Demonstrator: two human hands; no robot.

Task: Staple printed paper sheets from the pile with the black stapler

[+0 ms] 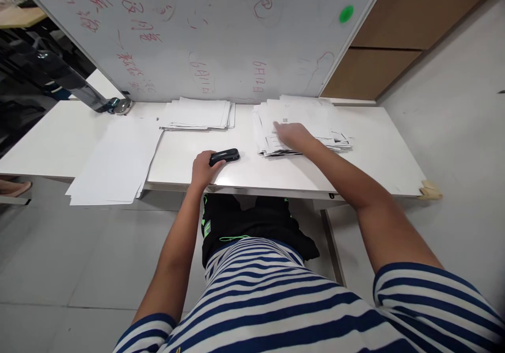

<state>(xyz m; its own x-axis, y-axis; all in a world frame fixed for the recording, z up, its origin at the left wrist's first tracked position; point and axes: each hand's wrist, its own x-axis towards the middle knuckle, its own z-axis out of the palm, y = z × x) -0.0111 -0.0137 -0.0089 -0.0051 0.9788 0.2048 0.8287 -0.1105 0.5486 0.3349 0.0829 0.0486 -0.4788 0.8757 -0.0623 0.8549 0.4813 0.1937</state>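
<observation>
My left hand (203, 170) is closed around the rear end of a black stapler (225, 156) at the front of the white table. On the right, my right hand (295, 136) reaches onto a loose stack of papers (305, 113). Its fingers are drawn together at the upper sheet, near a small printed square code. The hand itself hides part of that grip. The edges of this stack are uneven, with printed sheets showing lower down.
A flatter paper pile (197, 114) lies back of the stapler. Large white sheets (114, 161) overhang the table's front edge at left. Behind the table (374, 153) stands a whiteboard (221, 32) with red writing and a green magnet (346, 14). A clear object (121, 106) with a metal end rests back left.
</observation>
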